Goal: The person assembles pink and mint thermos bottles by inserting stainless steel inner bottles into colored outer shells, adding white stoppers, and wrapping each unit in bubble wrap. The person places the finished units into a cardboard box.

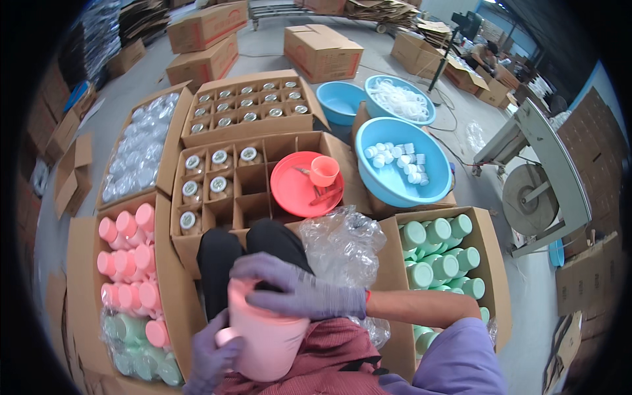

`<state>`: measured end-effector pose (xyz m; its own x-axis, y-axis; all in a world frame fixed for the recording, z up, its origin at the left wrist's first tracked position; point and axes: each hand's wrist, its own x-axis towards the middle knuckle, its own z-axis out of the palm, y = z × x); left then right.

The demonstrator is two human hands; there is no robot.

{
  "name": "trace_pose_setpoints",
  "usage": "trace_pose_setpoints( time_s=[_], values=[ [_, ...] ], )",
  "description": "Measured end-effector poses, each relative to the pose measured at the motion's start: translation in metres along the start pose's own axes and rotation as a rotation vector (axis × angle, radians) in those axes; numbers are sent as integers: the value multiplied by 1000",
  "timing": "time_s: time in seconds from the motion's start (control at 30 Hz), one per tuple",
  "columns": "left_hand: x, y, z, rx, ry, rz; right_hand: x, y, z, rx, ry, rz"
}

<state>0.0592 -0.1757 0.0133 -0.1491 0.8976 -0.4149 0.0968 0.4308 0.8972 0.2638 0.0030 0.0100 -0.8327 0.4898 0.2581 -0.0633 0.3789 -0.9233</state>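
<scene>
both hands (263,316) hide much of pink cup (266,342).

Left hand (212,359) cut off at the wrist by the lower edge of the frame; fingers partly tucked behind the pink bottle (266,336). Bottle's mouth and upper rim covered by the right hand (296,289), so open or capped cannot be told. Bottle's base lost against the lap. Low in the frame, right of centre, contents of the clear plastic bag (342,247) too crumpled and glary to make out. At far left, lower cups in the pink-and-green box (82,276) swallowed by the dark fisheye rim. At upper right, a distant seated person (486,52) too small and blurred to read.
</scene>
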Motion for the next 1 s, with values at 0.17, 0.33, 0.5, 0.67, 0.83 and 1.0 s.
trace_pose_setpoints(
  time_s=[0.17,0.33,0.5,0.67,0.83,1.0],
  values=[
    [-15,-44,-87,-1038,307,-22,-10,72,-162,-85,526,354],
    [47,1,-24,-1272,173,94,-61,217,-322,-889,723,848],
    [82,29,3,-1126,436,38,-66,311,-346,-942,488,971],
    [117,-6,-10,-2080,-49,14,-91,352,-355,-1101,758,897],
    [100,13,-9,-1450,41,240,10,131,-252,-16,1037,252],
    [102,25,6,-1653,-183,254,33,60,-73,86,682,-171]
  ],
)
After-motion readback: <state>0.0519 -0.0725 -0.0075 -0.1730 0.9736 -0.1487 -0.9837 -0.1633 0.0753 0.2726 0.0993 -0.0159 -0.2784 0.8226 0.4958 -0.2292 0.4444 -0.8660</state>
